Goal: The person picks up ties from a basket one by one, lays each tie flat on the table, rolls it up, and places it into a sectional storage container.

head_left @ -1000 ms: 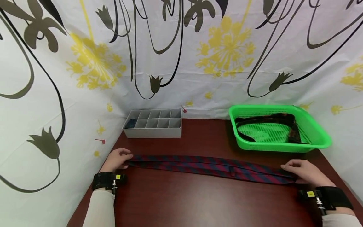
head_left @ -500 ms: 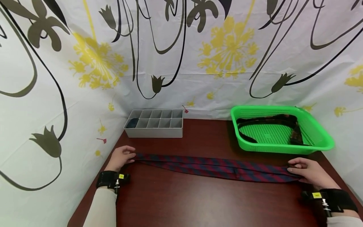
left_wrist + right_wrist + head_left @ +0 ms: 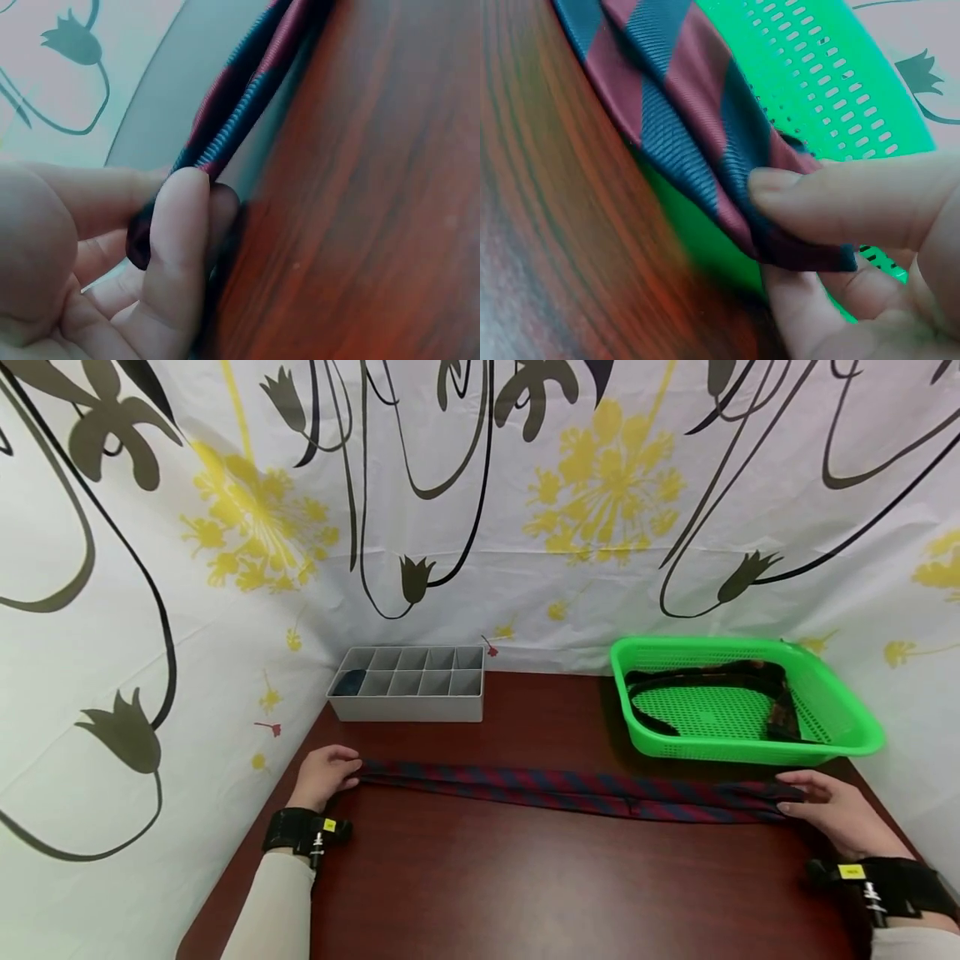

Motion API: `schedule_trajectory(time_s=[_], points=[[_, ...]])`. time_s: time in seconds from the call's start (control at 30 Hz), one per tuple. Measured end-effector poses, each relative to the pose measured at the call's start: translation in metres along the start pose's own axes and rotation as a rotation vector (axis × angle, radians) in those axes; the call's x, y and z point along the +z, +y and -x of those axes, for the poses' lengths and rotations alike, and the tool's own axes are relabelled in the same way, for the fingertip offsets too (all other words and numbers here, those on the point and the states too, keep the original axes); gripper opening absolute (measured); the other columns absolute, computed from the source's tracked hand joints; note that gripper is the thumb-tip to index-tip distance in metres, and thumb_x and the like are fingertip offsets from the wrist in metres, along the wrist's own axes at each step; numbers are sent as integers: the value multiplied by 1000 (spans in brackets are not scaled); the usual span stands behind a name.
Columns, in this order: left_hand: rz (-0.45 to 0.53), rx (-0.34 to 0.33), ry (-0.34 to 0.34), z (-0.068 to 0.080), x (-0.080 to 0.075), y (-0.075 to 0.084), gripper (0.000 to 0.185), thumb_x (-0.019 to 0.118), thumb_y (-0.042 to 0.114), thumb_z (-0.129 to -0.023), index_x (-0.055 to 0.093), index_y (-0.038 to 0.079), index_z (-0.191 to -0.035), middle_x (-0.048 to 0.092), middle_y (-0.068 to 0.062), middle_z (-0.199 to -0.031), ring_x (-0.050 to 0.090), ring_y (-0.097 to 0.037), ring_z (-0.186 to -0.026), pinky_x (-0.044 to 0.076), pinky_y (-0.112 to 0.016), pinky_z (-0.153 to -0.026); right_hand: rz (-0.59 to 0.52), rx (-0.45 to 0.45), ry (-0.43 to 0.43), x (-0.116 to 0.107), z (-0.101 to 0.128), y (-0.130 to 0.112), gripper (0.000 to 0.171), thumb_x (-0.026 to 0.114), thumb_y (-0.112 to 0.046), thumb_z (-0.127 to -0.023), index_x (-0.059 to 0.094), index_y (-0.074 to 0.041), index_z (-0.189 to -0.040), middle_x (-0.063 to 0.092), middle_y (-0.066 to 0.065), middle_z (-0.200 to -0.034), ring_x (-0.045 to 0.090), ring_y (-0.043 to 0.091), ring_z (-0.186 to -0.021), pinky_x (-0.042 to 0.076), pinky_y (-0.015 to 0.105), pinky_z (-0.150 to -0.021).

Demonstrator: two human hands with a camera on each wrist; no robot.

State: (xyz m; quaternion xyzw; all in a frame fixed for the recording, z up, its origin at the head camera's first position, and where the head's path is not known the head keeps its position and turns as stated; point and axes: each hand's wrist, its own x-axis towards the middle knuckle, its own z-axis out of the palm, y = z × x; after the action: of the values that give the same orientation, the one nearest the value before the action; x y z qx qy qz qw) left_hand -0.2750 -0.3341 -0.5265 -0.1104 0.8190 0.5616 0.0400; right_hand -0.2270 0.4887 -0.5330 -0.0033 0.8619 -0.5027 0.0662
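A necktie (image 3: 525, 785) with dark red and navy stripes stretches sideways between both hands, folded lengthwise. My left hand (image 3: 322, 777) pinches its left end between thumb and fingers; in the left wrist view the folded necktie (image 3: 240, 105) comes out of that pinch as a narrow doubled band. At the other end my right hand (image 3: 840, 814) pinches the wider part. Seen from the right wrist, the thumb presses on top of the gathered necktie (image 3: 682, 97) with fingers beneath it. The fabric looks slightly raised off the table there.
Behind the necktie, at the left, stands a grey divided box (image 3: 408, 708) with a dark rolled item (image 3: 348, 682) in one compartment. A green plastic basket (image 3: 742, 749) at the back right holds a dark patterned strap-like cloth (image 3: 750, 672). Patterned white sheeting (image 3: 480, 527) encloses the brown table (image 3: 540, 893).
My right hand has moved slightly right and up, taking a grip on the necktie's end. The necktie looks tauter, narrower and lifted. My left hand has shifted a little to the right.
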Motion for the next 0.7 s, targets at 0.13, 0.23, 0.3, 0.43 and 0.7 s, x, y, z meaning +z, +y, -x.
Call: schedule_trajectory(time_s=[0.13,0.23,0.3,0.43,0.7], points=[[-7,11,-18,1,1,-1,36,72,18,-102,66,-5,-130,74,-11,-109,72,-10,-80,63,-25,-74,-9,-37,-27,1,0,1,43,70,-2,-100,66,-20,-139,59,-41,-112,56,-19,-97,59,25,-74],[-9,25,-29,1,0,-1,38,75,18,-100,67,-5,-130,74,-10,-108,73,-11,-80,64,-26,-74,-60,10,-35,1,-1,1,37,66,-7,-105,68,-30,-133,66,-34,-109,64,-11,-95,60,26,-75],[-14,33,-23,0,0,-1,39,77,17,-99,67,-5,-129,74,-11,-108,73,-11,-81,64,-26,-74,-52,53,-28,0,-2,-1,32,66,-12,-106,70,-35,-127,69,-24,-101,68,-2,-89,61,27,-74],[-21,43,-19,-3,2,0,40,79,16,-97,68,-5,-128,74,-13,-106,73,-11,-80,63,-26,-73,196,66,45,-4,-4,-3,33,73,-23,-102,69,-12,-133,72,-5,-90,68,6,-75,59,30,-66],[-110,76,-26,-6,1,0,42,81,24,-96,70,-1,-127,79,-13,-103,76,-14,-76,63,-26,-73,636,68,208,4,-3,-28,57,79,-35,-93,64,9,-126,72,30,-101,66,31,-75,48,42,-58]])
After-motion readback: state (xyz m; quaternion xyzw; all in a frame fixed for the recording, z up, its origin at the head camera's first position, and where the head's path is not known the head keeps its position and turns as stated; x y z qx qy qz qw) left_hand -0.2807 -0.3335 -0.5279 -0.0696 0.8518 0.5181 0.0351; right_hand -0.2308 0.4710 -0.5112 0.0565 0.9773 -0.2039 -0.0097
